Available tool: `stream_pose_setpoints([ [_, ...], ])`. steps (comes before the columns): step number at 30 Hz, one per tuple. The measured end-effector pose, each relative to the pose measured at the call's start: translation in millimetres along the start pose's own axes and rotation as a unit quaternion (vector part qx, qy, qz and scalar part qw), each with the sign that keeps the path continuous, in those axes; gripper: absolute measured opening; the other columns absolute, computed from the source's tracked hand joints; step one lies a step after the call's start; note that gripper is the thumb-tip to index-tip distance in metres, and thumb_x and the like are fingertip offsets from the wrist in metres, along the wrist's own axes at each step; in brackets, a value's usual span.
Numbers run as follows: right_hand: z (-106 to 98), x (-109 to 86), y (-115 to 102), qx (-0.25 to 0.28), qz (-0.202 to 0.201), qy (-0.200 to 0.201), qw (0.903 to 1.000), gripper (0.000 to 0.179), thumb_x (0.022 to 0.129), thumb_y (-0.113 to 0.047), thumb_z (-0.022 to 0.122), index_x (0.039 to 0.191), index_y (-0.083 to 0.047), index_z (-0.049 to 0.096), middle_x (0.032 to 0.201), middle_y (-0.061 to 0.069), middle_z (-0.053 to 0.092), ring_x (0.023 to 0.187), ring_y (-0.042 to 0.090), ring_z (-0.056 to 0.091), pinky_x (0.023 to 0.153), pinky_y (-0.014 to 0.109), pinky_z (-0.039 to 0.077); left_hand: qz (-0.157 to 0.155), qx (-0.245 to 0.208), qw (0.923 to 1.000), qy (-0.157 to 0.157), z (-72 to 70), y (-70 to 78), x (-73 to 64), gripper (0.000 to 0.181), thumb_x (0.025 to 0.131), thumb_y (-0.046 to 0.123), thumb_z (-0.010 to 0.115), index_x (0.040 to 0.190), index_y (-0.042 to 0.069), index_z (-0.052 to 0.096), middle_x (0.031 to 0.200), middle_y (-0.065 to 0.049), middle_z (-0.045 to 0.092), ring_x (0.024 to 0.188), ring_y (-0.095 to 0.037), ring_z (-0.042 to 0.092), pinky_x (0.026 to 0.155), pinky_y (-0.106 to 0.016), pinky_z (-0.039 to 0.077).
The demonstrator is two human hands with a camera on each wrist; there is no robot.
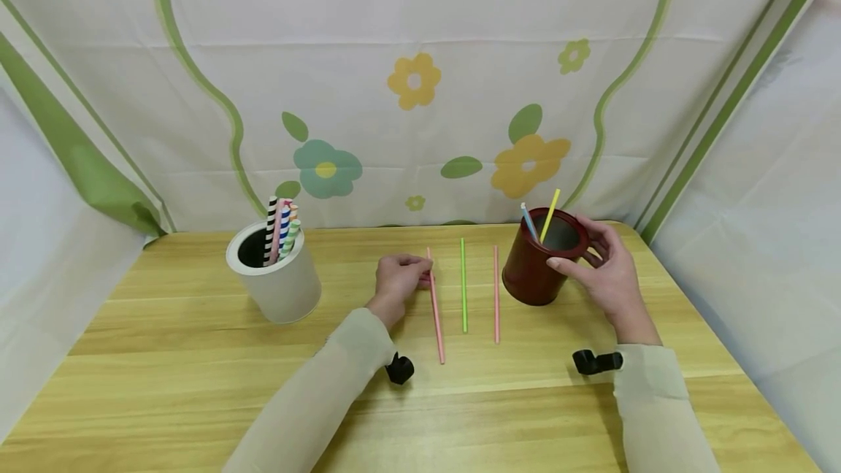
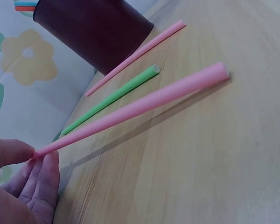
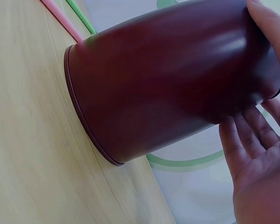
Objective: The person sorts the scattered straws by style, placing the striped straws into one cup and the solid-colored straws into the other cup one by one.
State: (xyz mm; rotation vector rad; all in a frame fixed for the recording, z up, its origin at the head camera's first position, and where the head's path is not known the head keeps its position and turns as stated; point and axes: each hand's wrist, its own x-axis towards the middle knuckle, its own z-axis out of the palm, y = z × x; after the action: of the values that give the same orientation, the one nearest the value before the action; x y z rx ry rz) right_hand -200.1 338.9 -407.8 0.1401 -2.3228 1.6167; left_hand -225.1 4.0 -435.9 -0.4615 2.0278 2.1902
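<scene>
My left hand (image 1: 398,282) pinches the far end of a pink straw (image 1: 436,312) between thumb and fingers; in the left wrist view a shadow runs beside this straw (image 2: 144,105). A green straw (image 1: 463,287) and a second pink straw (image 1: 496,296) lie on the table to its right, roughly parallel. At the right, my right hand (image 1: 607,272) grips the dark red cup (image 1: 531,276) near its rim, thumb on the near side and fingers around the far side. Inside the cup lean a blue straw (image 1: 528,222) and a yellow straw (image 1: 550,216).
A white cup (image 1: 287,294) at the left holds several striped paper straws (image 1: 281,231). The wooden table (image 1: 164,356) ends at a white flowered curtain (image 1: 420,6) behind. Black wrist cameras (image 1: 399,369) sit on both sleeves.
</scene>
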Motion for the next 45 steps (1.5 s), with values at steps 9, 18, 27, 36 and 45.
stream_pose_setpoints([
  [9, 0.0, -0.4, 1.0, 0.001, -0.001, 0.000, 1.0000, 0.084, 0.088, -0.004, 0.089, 0.160, -0.015, 0.048, 0.142, -0.017, 0.057, 0.128, 0.000, 0.057, 0.101, 0.004, 0.049, -0.021, -0.042, 0.9989, 0.002, -1.6, 2.6, 0.9, 0.019, 0.100, 0.001, 0.072, 0.115, -0.009, 0.075, 0.102, -0.025, 0.078, 0.079, -0.023, 0.078, 0.077, -0.032, 0.069],
  [18, -0.2, 0.6, 2.4, 0.000, -0.003, 0.001, 1.0000, 0.084, 0.088, -0.004, 0.089, 0.160, -0.015, 0.048, 0.143, -0.017, 0.057, 0.128, 0.000, 0.057, 0.101, 0.004, 0.049, -0.037, -0.089, 0.9953, 0.013, -2.9, 5.9, -0.4, 0.026, 0.096, -0.001, 0.074, 0.120, -0.010, 0.073, 0.098, -0.019, 0.078, 0.081, -0.020, 0.078, 0.083, -0.031, 0.069],
  [27, -0.3, 0.7, 3.8, 0.002, -0.003, 0.000, 1.0000, 0.084, 0.088, -0.004, 0.089, 0.160, -0.016, 0.047, 0.145, -0.016, 0.056, 0.130, 0.000, 0.056, 0.101, 0.004, 0.049, -0.026, -0.174, 0.9841, 0.025, -4.3, 14.1, -1.4, 0.032, 0.096, -0.006, 0.071, 0.128, -0.010, 0.067, 0.128, -0.033, 0.070, 0.111, -0.037, 0.076, 0.092, -0.032, 0.068],
  [36, 1.0, 0.7, 1.0, 0.000, 0.003, 0.001, 1.0000, 0.082, 0.089, -0.005, 0.089, 0.159, -0.017, 0.048, 0.145, -0.015, 0.057, 0.130, 0.000, 0.057, 0.102, 0.005, 0.049, 0.021, -0.215, 0.9758, 0.037, 0.6, 40.8, -14.6, 0.023, 0.094, -0.002, 0.076, 0.116, -0.005, 0.072, 0.112, -0.014, 0.070, 0.095, -0.022, 0.076, 0.093, -0.034, 0.068],
  [45, 0.2, 0.1, 1.9, 0.000, -0.005, -0.001, 1.0000, 0.083, 0.088, -0.004, 0.088, 0.160, -0.015, 0.047, 0.144, -0.016, 0.057, 0.129, 0.000, 0.056, 0.101, 0.004, 0.049, 0.053, -0.244, 0.9678, 0.030, 11.2, 72.4, -33.9, 0.022, 0.094, -0.003, 0.077, 0.116, -0.003, 0.073, 0.113, -0.014, 0.070, 0.094, -0.021, 0.076, 0.094, -0.033, 0.067],
])
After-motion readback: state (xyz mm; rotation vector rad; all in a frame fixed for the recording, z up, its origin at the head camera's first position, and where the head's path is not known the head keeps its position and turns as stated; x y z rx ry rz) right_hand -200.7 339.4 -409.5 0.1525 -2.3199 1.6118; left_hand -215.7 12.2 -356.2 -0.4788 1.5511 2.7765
